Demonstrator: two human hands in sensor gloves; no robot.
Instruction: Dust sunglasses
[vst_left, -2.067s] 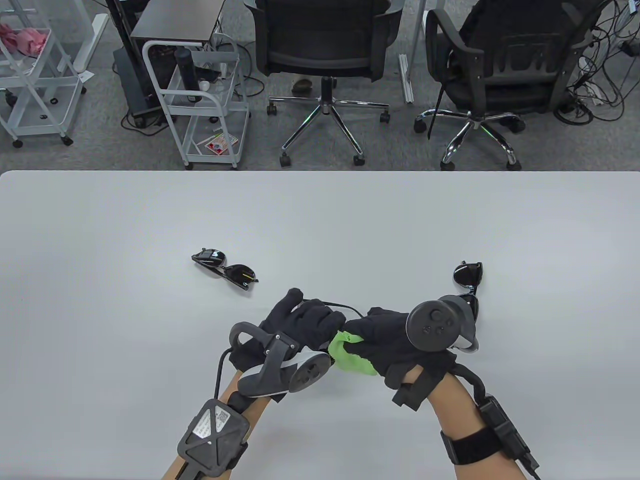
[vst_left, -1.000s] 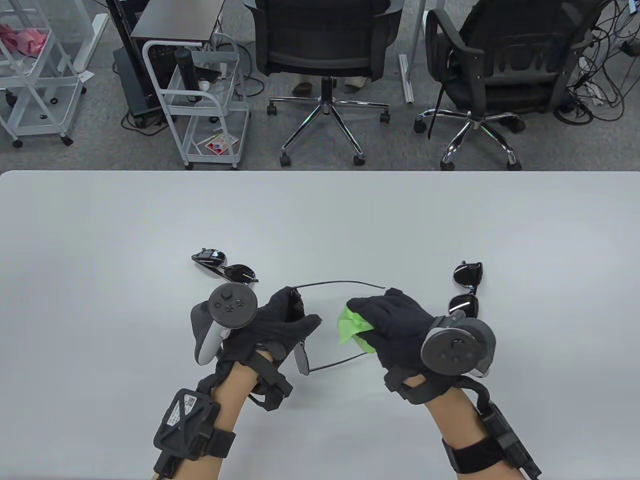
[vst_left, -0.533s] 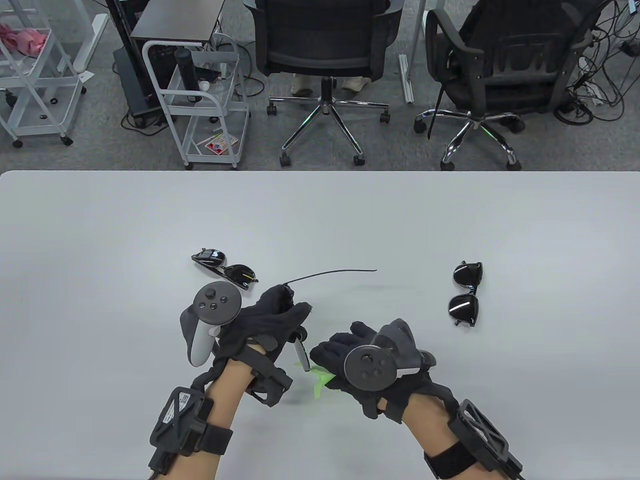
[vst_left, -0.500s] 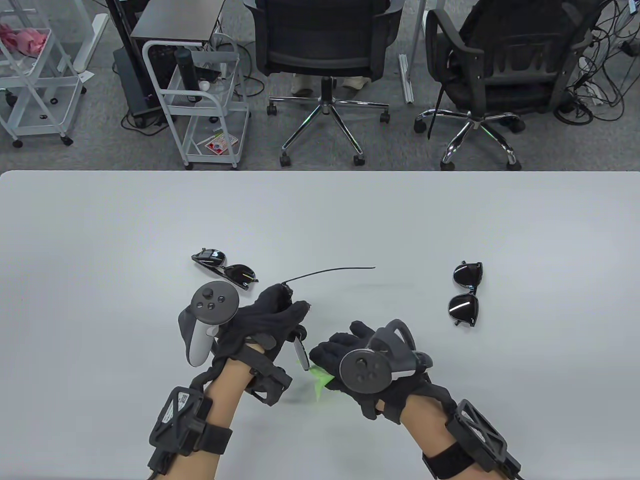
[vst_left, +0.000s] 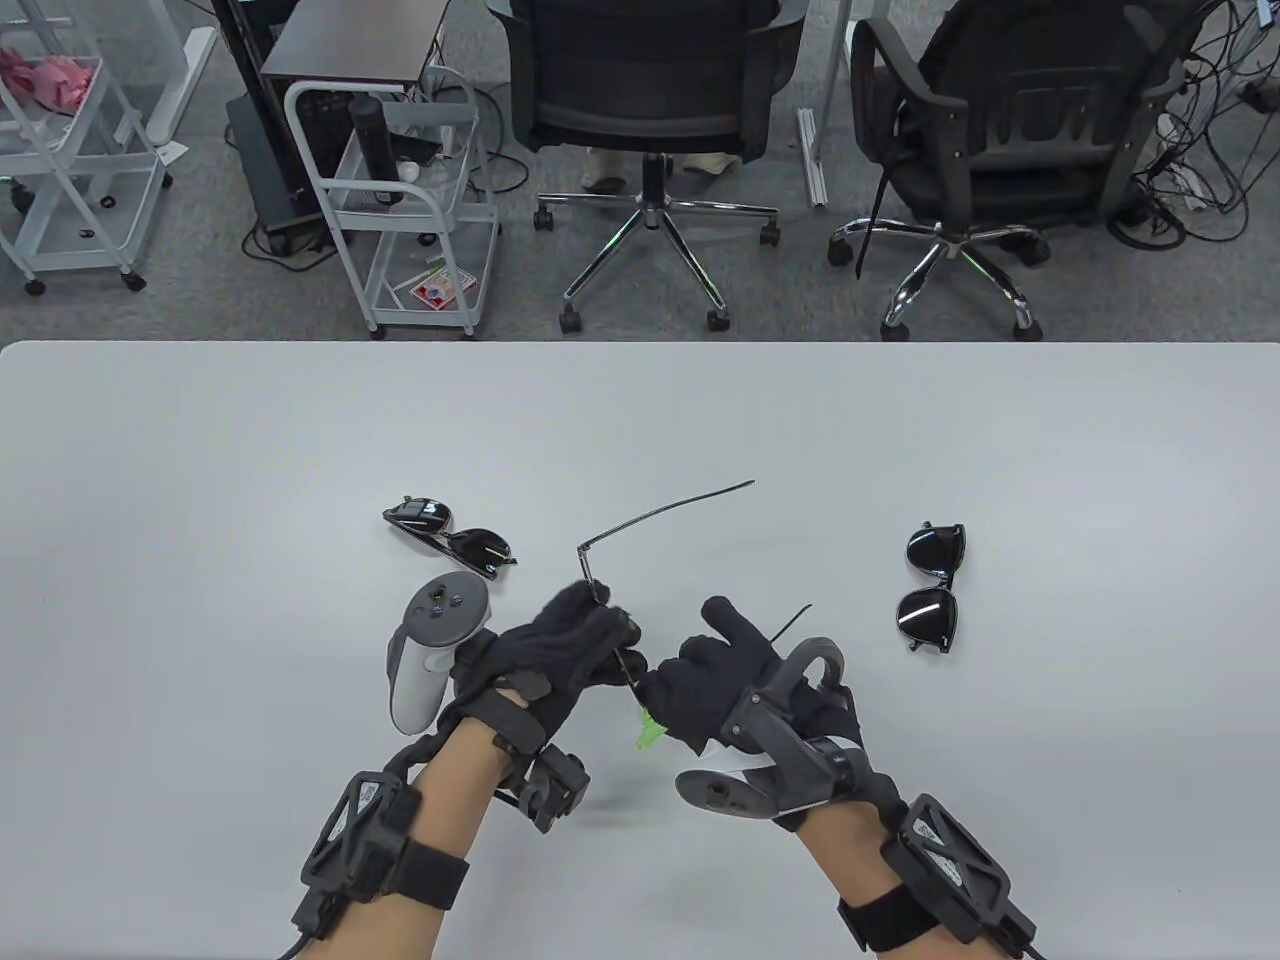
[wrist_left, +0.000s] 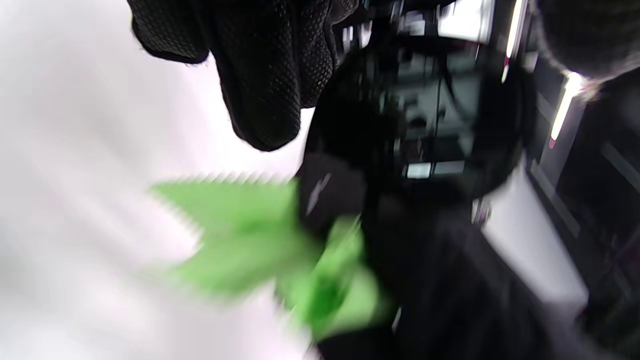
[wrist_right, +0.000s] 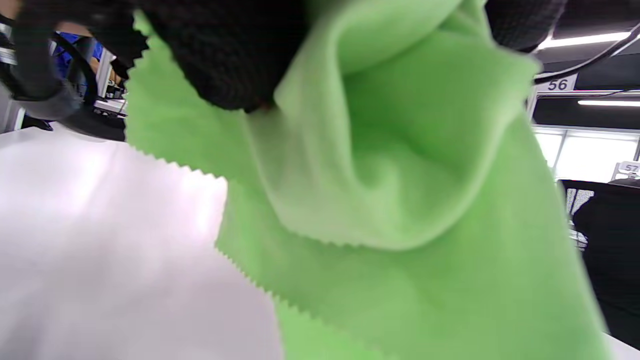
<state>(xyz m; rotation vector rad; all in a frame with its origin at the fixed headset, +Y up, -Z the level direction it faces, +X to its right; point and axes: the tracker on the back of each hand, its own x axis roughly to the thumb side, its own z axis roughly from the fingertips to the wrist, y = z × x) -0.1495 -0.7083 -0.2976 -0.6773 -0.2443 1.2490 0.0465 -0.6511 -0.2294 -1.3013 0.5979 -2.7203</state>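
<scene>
2 sunglasses pairs (vst_left: 450, 540) (vst_left: 932, 587) flank hands; far table (vst_left: 640, 420) bare.

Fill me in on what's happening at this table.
A person is dusting sunglasses. The left hand holds an open pair above the table while the right hand works a green cloth against it. Two folded pairs lie on the table, one left, one right.
</scene>
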